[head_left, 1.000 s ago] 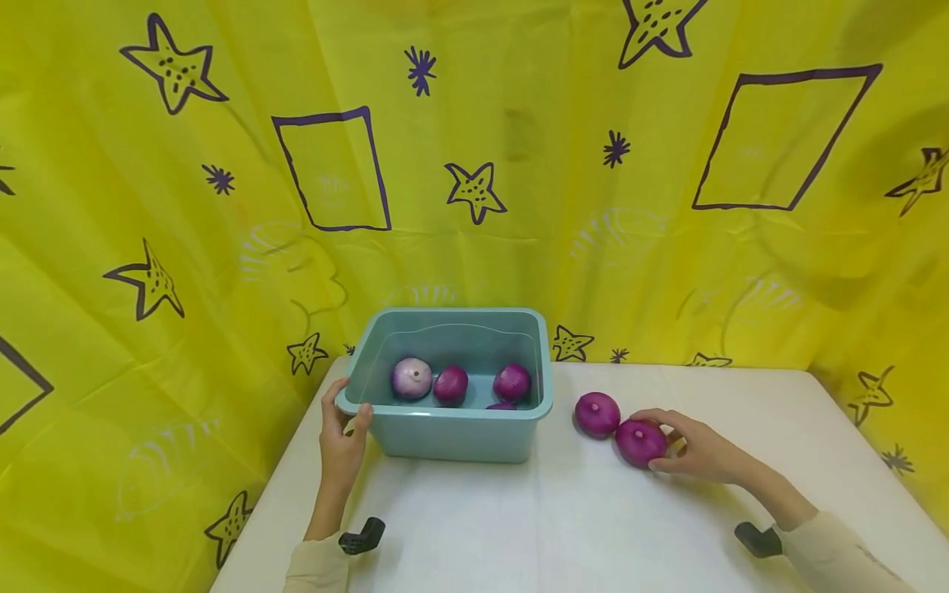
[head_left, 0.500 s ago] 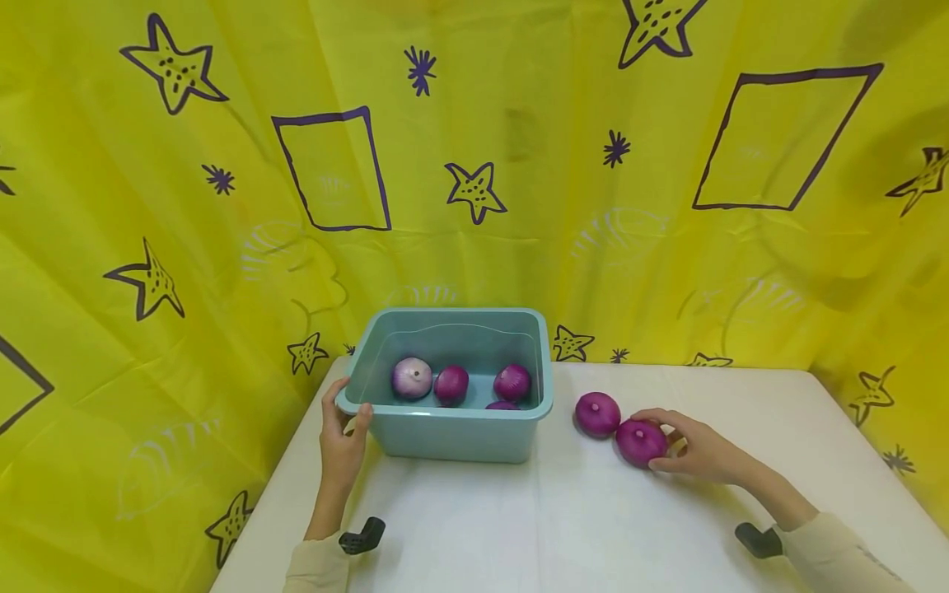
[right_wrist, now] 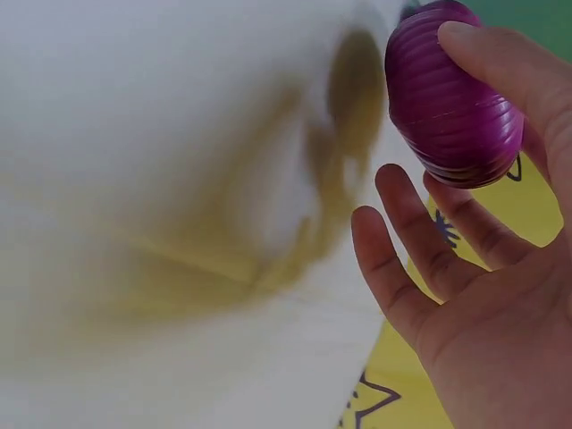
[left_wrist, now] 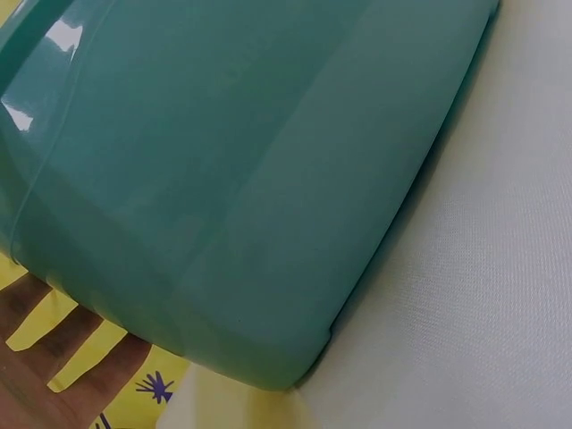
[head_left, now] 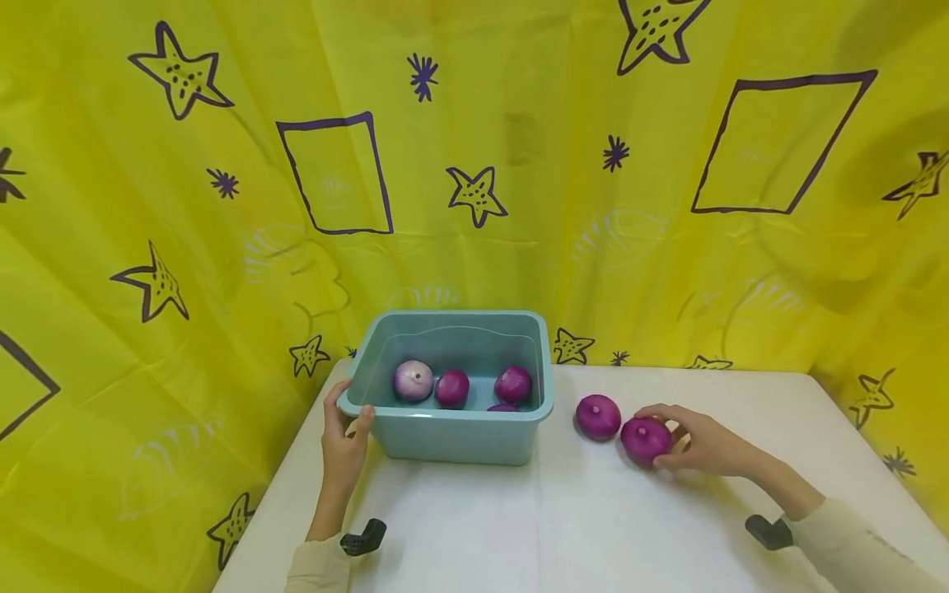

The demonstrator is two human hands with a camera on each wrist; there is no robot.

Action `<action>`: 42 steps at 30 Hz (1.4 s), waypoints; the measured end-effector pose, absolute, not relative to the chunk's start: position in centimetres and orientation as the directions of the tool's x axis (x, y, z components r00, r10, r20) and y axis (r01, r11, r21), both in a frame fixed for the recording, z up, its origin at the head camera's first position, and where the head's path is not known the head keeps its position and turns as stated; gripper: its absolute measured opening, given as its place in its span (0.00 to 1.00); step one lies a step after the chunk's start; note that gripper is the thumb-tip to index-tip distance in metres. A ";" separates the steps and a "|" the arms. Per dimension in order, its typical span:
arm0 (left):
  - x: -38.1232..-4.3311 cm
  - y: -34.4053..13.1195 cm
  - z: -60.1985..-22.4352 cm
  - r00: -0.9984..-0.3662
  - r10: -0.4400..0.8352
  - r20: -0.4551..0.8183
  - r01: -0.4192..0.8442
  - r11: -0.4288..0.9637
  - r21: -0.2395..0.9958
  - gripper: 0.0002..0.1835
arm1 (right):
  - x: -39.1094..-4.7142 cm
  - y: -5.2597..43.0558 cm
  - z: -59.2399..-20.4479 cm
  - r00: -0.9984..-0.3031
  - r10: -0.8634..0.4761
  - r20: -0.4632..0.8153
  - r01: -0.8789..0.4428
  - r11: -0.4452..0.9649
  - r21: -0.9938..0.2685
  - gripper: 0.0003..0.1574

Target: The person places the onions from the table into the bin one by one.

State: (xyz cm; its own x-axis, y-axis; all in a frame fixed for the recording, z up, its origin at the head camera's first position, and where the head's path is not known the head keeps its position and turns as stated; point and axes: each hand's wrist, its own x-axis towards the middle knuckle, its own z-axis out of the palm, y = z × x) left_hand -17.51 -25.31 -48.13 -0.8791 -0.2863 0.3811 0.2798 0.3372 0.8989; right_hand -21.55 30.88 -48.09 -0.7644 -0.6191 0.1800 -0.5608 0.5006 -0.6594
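A teal plastic bin [head_left: 455,436] stands on the table, with several onions inside: a pale one [head_left: 413,380], a purple one [head_left: 451,389], another purple one [head_left: 513,385] and one partly hidden behind the front rim. My left hand [head_left: 344,449] grips the bin's front left corner, thumb on the front; its fingers [left_wrist: 98,380] show along the side wall in the left wrist view. To the right of the bin, my right hand [head_left: 704,445] pinches a purple red onion [right_wrist: 456,98] between thumb and fingers, its lower fingers spread. A second red onion [head_left: 597,417] lies just left of it.
The white-covered table [head_left: 474,527] runs under everything. Behind it and along both sides hangs a yellow curtain [head_left: 534,272] with drawn stars and frames, close to the bin's back. A black wrist mount sits on each forearm.
My right hand has shifted slightly right with the red onion, opening a small gap to the onion beside it. The head view has tilted a little. My left hand stays on the bin.
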 end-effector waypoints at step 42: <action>-17.6 -25.4 -48.3 -0.873 -0.281 0.398 0.295 0.344 0.891 0.33 | -25.6 31.0 -35.2 -0.859 -0.452 0.242 -0.504 0.656 -0.562 0.43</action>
State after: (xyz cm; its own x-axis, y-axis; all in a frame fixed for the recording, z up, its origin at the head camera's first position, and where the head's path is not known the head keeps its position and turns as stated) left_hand -17.58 -25.40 -48.33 -0.8732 -0.2814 0.3979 0.2952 0.3441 0.8913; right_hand -25.62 30.96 -35.24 -0.8587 -0.4516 0.2422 -0.5035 0.6562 -0.5619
